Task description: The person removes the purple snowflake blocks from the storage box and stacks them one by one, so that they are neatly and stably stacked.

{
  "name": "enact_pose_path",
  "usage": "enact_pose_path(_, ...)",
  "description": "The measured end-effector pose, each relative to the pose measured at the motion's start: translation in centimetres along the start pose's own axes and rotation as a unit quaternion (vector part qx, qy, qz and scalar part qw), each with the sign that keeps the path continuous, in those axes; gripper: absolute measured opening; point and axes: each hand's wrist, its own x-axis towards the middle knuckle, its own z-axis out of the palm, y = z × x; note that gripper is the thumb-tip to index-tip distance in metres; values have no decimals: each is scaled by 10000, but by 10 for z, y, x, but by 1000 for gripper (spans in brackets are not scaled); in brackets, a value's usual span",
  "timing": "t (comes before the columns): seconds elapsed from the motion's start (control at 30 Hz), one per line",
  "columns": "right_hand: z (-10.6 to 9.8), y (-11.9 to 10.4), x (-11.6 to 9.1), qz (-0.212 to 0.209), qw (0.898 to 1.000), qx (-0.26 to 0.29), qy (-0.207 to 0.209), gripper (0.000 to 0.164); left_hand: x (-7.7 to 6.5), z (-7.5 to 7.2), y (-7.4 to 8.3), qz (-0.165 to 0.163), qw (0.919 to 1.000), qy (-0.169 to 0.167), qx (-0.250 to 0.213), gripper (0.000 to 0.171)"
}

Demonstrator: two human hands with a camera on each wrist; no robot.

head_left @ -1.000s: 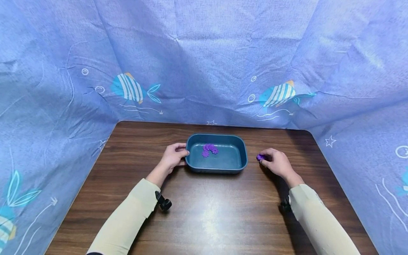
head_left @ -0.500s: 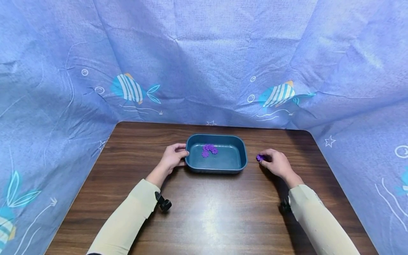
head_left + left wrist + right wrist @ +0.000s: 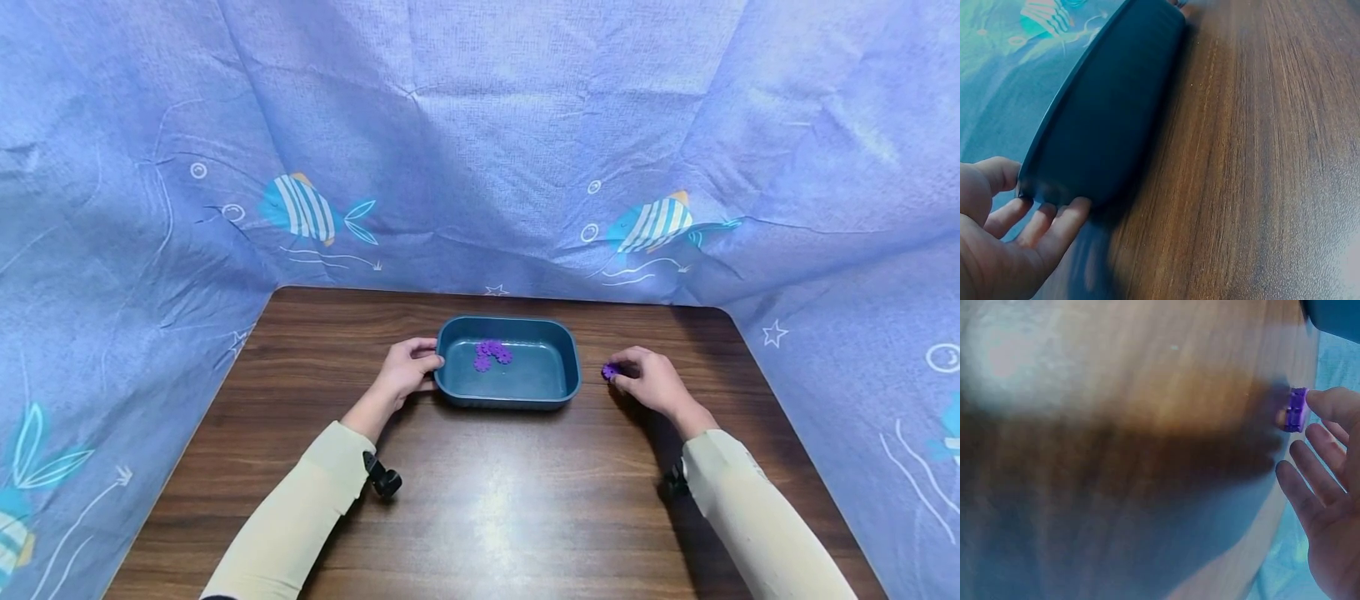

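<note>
Movement: next to none since a second ago; right hand (image 3: 651, 382), left hand (image 3: 403, 371) and teal container (image 3: 536, 382) stay practically put.
Meaning for the work: judging by that stillness, a pause, with the purple piece (image 3: 609, 372) in hand but outside the container.
Sleeves (image 3: 292, 517): pale, both reaching in from the near side, a black wrist device (image 3: 384, 479) at the left cuff.
Right hand: thumb and forefinger pinch the purple piece, other fingers loosely extended; whether it touches the table (image 3: 360, 325), or is a stack, cannot be told.
Left hand: fingers and thumb curl about the container's left end, gripping it.
Container: upright on the table; the pinched piece is just to its right.
Loose pieces (image 3: 491, 350): several purple, gear-like, clustered on the left of its floor.
Backdrop (image 3: 487, 167): blue fish-print cloth behind the table.
</note>
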Motion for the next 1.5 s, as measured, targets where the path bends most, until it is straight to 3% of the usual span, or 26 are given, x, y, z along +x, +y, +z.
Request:
enact_pose_path(0.17, -8, -7, 10, -80, 9999, 125, 22, 31, 0, -2, -1, 67, 10000, -29, -12, 49)
enact_pose_path(0.37, -17, -24, 26, -521, 9984, -87, 205, 29, 1, -2, -1, 114, 9999, -19, -25, 47)
enact_pose_path(0.8, -19, -83, 56, -1088, 9940, 68, 3, 29, 3, -3, -1, 148, 9999, -69, -3, 47)
enact_pose_path(1.07, -3, -110, 72, -1449, 9894, 52, -94, 30, 3, -2, -3, 146, 9999, 11, 18, 46)
enact_pose_path(1.5, 38, -131, 82, -1329, 9891, 258, -580, 32, 5, -3, -7, 123, 9999, 10, -79, 44)
